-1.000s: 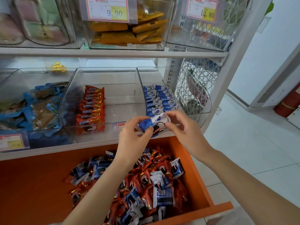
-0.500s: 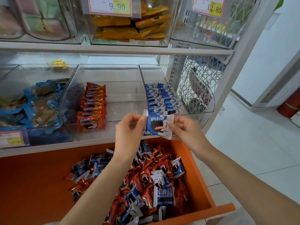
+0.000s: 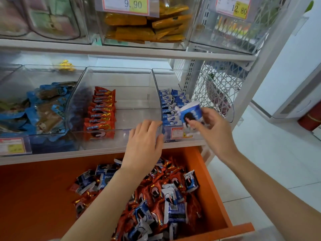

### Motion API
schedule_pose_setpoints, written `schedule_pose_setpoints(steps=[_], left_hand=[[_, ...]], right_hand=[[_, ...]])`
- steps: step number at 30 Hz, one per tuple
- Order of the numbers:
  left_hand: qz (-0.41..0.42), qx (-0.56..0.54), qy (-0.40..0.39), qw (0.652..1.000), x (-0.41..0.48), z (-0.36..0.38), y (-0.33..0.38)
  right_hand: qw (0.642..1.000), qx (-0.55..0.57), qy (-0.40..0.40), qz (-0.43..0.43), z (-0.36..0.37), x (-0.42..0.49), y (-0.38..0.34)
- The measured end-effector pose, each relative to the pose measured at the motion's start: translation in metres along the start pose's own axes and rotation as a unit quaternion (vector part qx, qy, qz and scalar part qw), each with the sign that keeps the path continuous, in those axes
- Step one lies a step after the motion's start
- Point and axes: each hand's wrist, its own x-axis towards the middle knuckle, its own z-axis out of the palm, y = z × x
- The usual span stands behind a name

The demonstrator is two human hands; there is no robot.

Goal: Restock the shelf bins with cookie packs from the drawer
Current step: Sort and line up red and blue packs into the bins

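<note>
Now the left hand (image 3: 145, 141) has let go and rests, fingers relaxed, on the middle bin (image 3: 119, 130), leaving the right hand (image 3: 215, 134) alone pinching the blue cookie pack (image 3: 190, 113) over the blue-pack bin (image 3: 167, 135); placement looks imminent.

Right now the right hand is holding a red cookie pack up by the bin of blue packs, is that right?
Not quite: the cookie pack in the right hand is blue and white, not red. The head view shows it, held up by the bin of blue packs.
</note>
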Motion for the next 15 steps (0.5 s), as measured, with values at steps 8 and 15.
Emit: schedule_pose_setpoints(steps=[8,15], left_hand=[[-0.02,0.154,-0.074,0.985,-0.002,0.009,-0.024],[-0.03,0.152,-0.067,0.986,0.001,0.011,-0.024]], right_hand=[[0.978,-0.205,-0.039,-0.023,-0.003,0.075,0.027],[0.887,-0.375,-0.266,0.039,0.004,0.115,0.048]])
